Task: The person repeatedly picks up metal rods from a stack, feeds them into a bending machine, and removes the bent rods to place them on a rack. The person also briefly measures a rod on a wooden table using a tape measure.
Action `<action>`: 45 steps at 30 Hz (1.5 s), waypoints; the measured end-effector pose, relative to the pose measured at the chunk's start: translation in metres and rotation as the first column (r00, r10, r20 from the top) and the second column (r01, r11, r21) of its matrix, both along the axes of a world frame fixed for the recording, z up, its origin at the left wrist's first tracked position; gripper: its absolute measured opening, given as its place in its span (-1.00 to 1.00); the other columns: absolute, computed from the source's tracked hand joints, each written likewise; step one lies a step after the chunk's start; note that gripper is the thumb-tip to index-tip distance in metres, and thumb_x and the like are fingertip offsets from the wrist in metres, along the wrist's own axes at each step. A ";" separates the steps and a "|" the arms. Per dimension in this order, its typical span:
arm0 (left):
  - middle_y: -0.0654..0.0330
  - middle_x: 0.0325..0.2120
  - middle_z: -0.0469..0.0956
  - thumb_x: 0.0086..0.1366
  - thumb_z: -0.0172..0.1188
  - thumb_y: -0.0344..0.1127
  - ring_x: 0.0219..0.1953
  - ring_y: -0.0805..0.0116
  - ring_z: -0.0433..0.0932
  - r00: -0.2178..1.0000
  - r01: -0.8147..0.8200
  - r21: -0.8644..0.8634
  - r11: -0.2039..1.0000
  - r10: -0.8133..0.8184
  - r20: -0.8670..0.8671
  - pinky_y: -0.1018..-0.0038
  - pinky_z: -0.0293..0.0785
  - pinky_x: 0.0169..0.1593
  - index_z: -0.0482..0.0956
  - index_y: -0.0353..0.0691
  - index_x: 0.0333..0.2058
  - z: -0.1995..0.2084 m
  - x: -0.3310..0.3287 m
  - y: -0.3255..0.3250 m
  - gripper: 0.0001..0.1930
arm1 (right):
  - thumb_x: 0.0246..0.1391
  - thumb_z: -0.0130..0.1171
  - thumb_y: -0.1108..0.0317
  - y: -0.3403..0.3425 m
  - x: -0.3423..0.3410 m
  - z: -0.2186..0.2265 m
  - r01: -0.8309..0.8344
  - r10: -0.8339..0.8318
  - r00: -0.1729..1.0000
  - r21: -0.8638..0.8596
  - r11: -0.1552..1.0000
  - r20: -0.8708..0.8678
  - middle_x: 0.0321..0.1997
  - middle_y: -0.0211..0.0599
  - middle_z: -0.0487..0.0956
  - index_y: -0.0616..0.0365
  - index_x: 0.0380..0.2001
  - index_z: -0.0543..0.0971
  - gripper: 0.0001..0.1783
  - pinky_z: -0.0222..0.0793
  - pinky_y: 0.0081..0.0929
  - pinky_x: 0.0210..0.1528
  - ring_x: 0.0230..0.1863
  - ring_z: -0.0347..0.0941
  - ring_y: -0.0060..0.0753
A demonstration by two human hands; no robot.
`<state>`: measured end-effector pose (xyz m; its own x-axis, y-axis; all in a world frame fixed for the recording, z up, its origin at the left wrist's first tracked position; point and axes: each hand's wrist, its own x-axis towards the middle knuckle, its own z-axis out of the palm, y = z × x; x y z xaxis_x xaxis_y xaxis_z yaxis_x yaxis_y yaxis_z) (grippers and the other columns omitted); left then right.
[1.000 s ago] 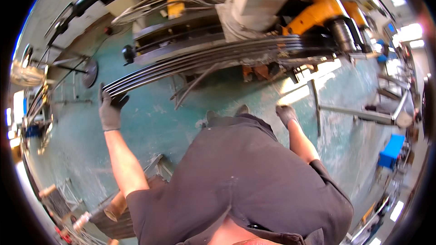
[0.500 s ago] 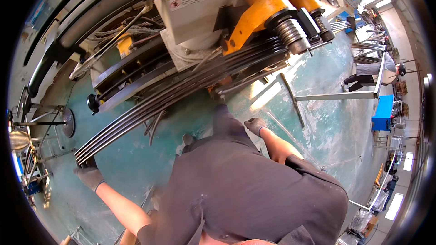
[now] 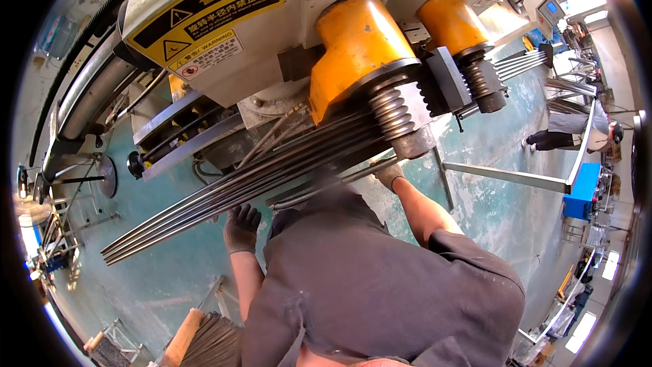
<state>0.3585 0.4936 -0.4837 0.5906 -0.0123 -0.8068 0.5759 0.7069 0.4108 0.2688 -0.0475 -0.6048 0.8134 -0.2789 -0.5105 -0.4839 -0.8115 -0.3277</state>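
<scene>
Several long metal tubes [image 3: 176,221] run side by side from the left up to the machine, under its orange cylindrical housings [image 3: 360,34]. My left hand [image 3: 242,225], in a grey glove, is just below the tubes near their middle; its fingers point up, a little bent and apart, with nothing seen in them. My right hand [image 3: 389,175], also gloved, reaches below the machine's threaded metal roller [image 3: 397,115], at the right end of a ridged rod [image 3: 353,175]. Its fingers are hidden there, so whether it grips the rod cannot be seen.
Warning labels mark the pale machine body [image 3: 272,34]. A metal frame [image 3: 502,170] and a blue box [image 3: 582,191] stand at right, with another person [image 3: 570,126] beyond. Behind my left arm lies a bundle of thin rods [image 3: 210,343].
My left hand has let go of the tubes' left ends and moved right, toward their middle. My right hand has moved up to the ridged rod. The view has shifted closer to the machine.
</scene>
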 end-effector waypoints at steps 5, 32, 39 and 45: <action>0.01 -0.20 0.61 0.53 0.14 -0.08 -0.27 0.00 0.59 0.987 0.132 0.282 0.950 -0.152 0.052 0.10 0.61 -0.21 0.48 -0.17 0.03 -0.024 0.014 0.034 -0.69 | 0.19 0.18 -0.13 0.043 -0.003 0.079 0.451 -0.429 0.892 0.205 0.869 -0.145 0.01 0.01 0.74 0.04 -0.01 0.77 -0.45 0.52 -0.18 0.20 0.08 0.67 0.03; 0.07 -0.10 0.66 0.53 0.08 -0.07 0.00 0.05 0.62 0.746 0.220 0.303 0.927 -0.360 0.560 0.09 0.55 0.14 0.60 -0.18 -0.07 -0.063 0.019 0.054 -0.70 | 0.21 0.27 0.07 0.026 -0.043 0.228 0.354 -0.481 0.786 0.355 0.865 0.389 -0.09 0.04 0.73 0.17 -0.05 0.72 -0.58 0.52 -0.14 0.08 -0.03 0.68 0.03; 0.11 0.11 0.60 0.58 -0.06 0.06 0.10 0.14 0.56 0.802 -0.065 -0.040 0.997 0.076 0.592 0.12 0.37 0.35 0.54 -0.16 0.19 0.128 0.033 -0.014 -0.52 | 0.23 0.32 0.15 0.000 0.013 0.295 0.363 -0.754 0.400 0.666 0.652 0.520 -0.11 -0.18 0.75 0.29 0.08 0.67 -0.52 0.52 -0.42 -0.01 -0.12 0.65 -0.42; -0.13 0.28 0.48 0.61 -0.15 0.01 0.30 -0.07 0.47 0.333 -0.205 0.287 0.936 -0.209 0.920 0.00 0.40 0.40 0.44 -0.30 0.31 0.235 0.071 -0.006 -0.44 | 0.30 0.32 0.08 -0.012 0.043 0.305 0.166 -0.882 0.202 0.872 0.460 0.426 0.05 -0.09 0.73 0.27 0.13 0.65 -0.48 0.45 -0.34 0.21 0.07 0.62 -0.28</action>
<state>0.4294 0.4879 -0.2485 0.9417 0.0937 0.3231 -0.3313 0.4247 0.8425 0.3117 -0.0598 -0.2997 0.6109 -0.7915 -0.0186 0.0842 0.0883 -0.9925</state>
